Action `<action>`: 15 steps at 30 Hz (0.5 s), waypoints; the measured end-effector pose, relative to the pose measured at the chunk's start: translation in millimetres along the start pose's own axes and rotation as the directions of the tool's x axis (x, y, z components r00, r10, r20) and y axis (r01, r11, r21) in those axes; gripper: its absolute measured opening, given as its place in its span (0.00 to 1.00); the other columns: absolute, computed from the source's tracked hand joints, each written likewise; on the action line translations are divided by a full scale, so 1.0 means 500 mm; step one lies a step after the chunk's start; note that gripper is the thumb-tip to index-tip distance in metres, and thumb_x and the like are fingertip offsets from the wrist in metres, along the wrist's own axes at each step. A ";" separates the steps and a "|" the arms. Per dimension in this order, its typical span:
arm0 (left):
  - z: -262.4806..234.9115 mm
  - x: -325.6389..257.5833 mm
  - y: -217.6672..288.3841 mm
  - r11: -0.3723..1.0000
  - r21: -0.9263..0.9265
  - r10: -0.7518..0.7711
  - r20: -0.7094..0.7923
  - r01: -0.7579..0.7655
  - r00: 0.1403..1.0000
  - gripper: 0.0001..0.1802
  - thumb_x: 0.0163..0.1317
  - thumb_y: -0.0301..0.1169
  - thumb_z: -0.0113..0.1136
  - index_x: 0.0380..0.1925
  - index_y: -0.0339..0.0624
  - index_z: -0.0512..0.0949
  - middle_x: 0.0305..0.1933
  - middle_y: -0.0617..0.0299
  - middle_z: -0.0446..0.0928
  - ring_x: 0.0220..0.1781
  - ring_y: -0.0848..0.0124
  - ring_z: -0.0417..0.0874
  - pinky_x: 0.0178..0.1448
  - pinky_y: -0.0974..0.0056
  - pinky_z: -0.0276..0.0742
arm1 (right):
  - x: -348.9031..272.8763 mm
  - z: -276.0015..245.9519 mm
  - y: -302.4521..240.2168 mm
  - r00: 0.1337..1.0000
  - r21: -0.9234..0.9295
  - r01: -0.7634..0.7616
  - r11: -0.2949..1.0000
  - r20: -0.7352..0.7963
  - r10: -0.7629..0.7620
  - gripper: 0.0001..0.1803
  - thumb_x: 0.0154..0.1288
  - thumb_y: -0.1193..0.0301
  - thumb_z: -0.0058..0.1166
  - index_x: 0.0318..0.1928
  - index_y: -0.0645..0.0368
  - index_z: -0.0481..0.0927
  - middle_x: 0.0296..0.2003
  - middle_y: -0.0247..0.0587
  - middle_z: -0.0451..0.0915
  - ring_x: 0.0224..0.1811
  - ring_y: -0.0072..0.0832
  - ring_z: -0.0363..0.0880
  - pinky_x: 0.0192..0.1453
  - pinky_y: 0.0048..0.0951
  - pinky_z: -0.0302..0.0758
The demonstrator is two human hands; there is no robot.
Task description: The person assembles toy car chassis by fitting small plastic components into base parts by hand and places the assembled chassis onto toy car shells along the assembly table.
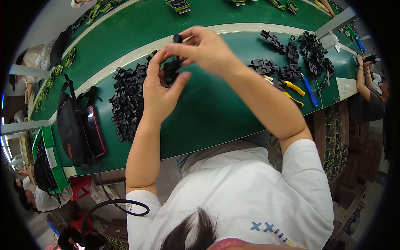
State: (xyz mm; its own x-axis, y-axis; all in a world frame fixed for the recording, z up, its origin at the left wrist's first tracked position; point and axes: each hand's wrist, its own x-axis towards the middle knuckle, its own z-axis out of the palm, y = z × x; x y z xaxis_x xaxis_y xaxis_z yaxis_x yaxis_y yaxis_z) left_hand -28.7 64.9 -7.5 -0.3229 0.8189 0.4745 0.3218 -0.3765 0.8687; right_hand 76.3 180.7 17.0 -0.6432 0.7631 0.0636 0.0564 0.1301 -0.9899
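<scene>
Above the green worktable (196,125) both my hands hold a black plastic part (171,71), slightly smeared by motion. My left hand (159,92) is closed round its lower end, thumb on the near side. From the right, my right hand (205,51) reaches over and pinches its upper end; some of those fingertips are hidden. Close by my left hand lies a heap of small black plastic pieces (127,98). Larger black chassis-like parts (263,66) and a tangled pile of them (312,52) lie beyond my right forearm.
Yellow-handled pliers (295,87) and a blue screwdriver (309,89) lie right of my forearm. A black bag (68,121) and a red-edged phone (96,131) lie left, near a green bin (52,154). Green-and-black assemblies (178,6) sit on the far belt. Other people work at both sides.
</scene>
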 end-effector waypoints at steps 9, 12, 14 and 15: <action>-0.115 0.045 -0.011 0.871 -0.418 -0.384 -0.249 0.259 0.889 0.17 0.64 0.24 0.52 0.51 0.29 0.66 0.36 0.51 0.78 0.34 0.66 0.83 0.37 0.70 0.80 | -0.059 0.025 0.069 0.812 -0.451 0.550 0.702 0.486 -0.324 0.28 0.51 0.78 0.58 0.56 0.54 0.70 0.53 0.40 0.74 0.59 0.40 0.68 0.64 0.39 0.64; -0.096 0.043 -0.011 0.826 -0.457 -0.442 -0.161 0.331 0.882 0.16 0.64 0.26 0.52 0.48 0.32 0.61 0.35 0.50 0.78 0.35 0.61 0.84 0.36 0.69 0.83 | -0.053 0.020 0.078 0.745 -0.452 0.597 0.663 0.618 -0.250 0.25 0.51 0.79 0.58 0.52 0.55 0.73 0.53 0.42 0.74 0.58 0.38 0.69 0.62 0.39 0.66; -0.088 0.040 -0.014 0.807 -0.477 -0.457 -0.133 0.348 0.879 0.14 0.65 0.28 0.52 0.45 0.32 0.63 0.36 0.50 0.78 0.35 0.61 0.84 0.35 0.70 0.83 | -0.055 0.009 0.067 0.768 -0.462 0.557 0.691 0.604 -0.215 0.24 0.51 0.78 0.59 0.51 0.56 0.74 0.51 0.41 0.75 0.56 0.38 0.71 0.60 0.38 0.68; -0.088 0.040 -0.015 0.791 -0.489 -0.470 -0.102 0.368 0.877 0.14 0.65 0.28 0.52 0.45 0.32 0.64 0.36 0.50 0.78 0.35 0.61 0.84 0.35 0.70 0.83 | -0.057 0.001 0.062 0.793 -0.475 0.508 0.719 0.583 -0.175 0.23 0.51 0.77 0.61 0.50 0.58 0.74 0.49 0.41 0.76 0.53 0.37 0.73 0.58 0.36 0.70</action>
State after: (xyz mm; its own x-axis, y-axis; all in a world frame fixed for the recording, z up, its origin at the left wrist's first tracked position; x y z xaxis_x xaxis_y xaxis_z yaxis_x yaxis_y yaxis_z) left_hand -76.5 65.0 1.7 -0.5250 0.8508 0.0217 -0.2997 -0.2087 0.9309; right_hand 95.8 162.7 -15.6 -0.9655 0.2134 0.1495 0.0769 0.7818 -0.6188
